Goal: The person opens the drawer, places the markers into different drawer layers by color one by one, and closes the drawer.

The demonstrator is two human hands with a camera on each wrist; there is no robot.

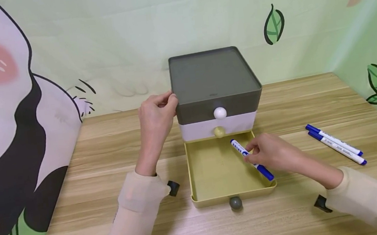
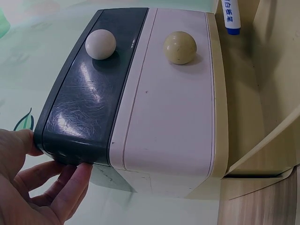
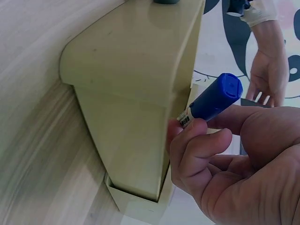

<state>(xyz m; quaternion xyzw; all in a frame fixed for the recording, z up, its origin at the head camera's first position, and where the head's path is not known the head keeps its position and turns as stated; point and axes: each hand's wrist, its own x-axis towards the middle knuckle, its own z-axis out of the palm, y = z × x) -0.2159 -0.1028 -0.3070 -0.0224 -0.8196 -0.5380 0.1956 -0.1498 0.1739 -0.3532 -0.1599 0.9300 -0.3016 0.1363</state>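
Note:
A small desktop drawer box point(image 1: 219, 104) has a dark grey top tier, a white middle tier and a pale yellow bottom drawer point(image 1: 215, 172), which is pulled out. My left hand point(image 1: 157, 115) holds the top tier at its left edge, fingertips at the rim and side wall point(image 2: 28, 192). Over the open drawer, my right hand point(image 1: 271, 151) pinches a white and blue whiteboard marker point(image 1: 240, 147) between thumb and fingers. The marker slants, one end toward the back and its blue cap point(image 3: 218, 96) toward the drawer's front right corner.
Two more whiteboard markers point(image 1: 341, 147) lie side by side on the wooden table point(image 1: 111, 171), right of the drawer. Round knobs stick out in front: white point(image 1: 220, 113), yellow point(image 1: 219, 131) and grey point(image 1: 236, 203). A printed wall cloth point(image 1: 115, 44) stands behind the table.

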